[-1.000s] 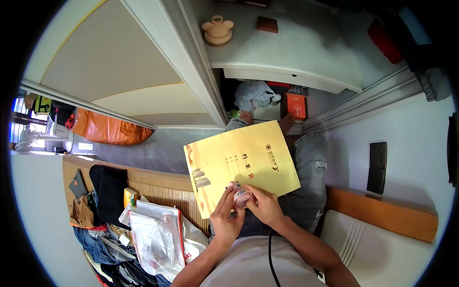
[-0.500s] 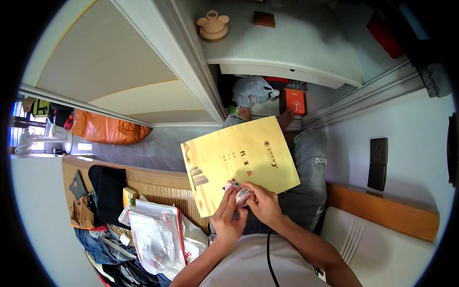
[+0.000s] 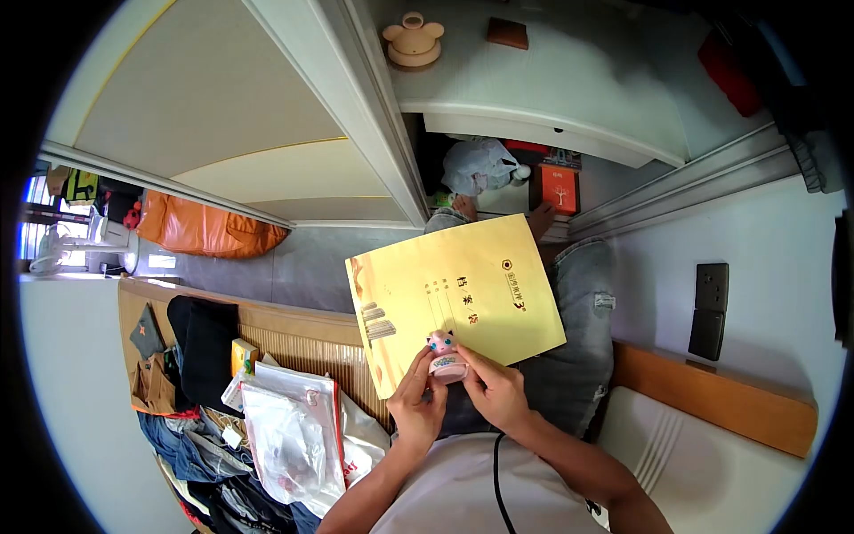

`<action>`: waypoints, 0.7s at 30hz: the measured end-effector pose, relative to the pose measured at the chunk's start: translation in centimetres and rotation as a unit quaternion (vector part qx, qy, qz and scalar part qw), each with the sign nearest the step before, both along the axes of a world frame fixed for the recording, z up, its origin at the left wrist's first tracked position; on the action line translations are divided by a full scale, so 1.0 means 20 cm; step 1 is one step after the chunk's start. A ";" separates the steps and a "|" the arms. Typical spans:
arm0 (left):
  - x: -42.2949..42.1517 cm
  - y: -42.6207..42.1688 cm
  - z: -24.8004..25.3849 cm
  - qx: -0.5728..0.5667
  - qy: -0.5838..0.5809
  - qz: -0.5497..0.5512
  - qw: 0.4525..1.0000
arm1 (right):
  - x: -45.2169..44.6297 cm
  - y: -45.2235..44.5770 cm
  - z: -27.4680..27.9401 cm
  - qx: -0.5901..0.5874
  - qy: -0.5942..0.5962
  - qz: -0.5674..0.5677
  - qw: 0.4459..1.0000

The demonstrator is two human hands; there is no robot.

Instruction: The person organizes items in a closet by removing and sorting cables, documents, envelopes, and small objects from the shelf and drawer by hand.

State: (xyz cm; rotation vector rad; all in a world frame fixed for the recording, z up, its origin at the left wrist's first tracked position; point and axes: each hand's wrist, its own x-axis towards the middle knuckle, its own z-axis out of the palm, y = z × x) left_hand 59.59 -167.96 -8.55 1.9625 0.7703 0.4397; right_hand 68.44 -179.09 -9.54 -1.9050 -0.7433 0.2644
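Note:
A small pink figurine [image 3: 447, 364] with blue eyes and dark ear tips stands upright between both hands, its face and the lettering on its base toward the camera. My left hand [image 3: 416, 405] grips its left side with the fingertips. On the right side, my right hand [image 3: 495, 389] pinches it between thumb and fingers. Beneath the figurine lies a yellow document envelope [image 3: 498, 294] with printed characters, resting across the lap and legs in grey jeans [image 3: 578, 311].
Left of the lap, a wooden bed edge [image 3: 302, 334] holds a clear plastic bag [image 3: 289, 427] and piled clothes [image 3: 196, 454]. Ahead are an open cabinet [image 3: 534, 80], a plastic bag [image 3: 480, 166] and a red box [image 3: 560, 189]. A white chair [image 3: 694, 445] stands at right.
The figurine has turned from a tilted pose to upright, with its face now showing. My fingers have shifted to its sides. The view has moved slightly.

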 end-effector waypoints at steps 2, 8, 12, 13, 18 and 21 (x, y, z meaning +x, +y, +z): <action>-0.01 0.00 -0.02 0.035 0.007 0.006 0.999 | 0.01 0.01 0.02 -0.006 0.005 -0.004 1.000; -0.01 -0.01 -0.01 0.064 0.027 -0.006 0.998 | 0.01 0.01 0.01 -0.020 -0.004 -0.012 1.000; -0.01 -0.02 0.02 0.070 0.036 -0.014 0.997 | -0.01 0.00 0.01 -0.030 -0.007 -0.023 0.999; -0.02 -0.03 0.02 0.057 0.039 -0.002 0.998 | -0.02 0.00 0.01 -0.030 -0.007 -0.023 0.999; -0.07 0.00 -0.02 0.045 0.052 0.002 0.998 | -0.05 -0.03 -0.01 -0.011 0.036 0.013 0.999; -0.10 0.03 -0.01 0.042 0.043 -0.008 0.998 | 0.00 -0.04 0.04 0.084 0.282 0.059 0.954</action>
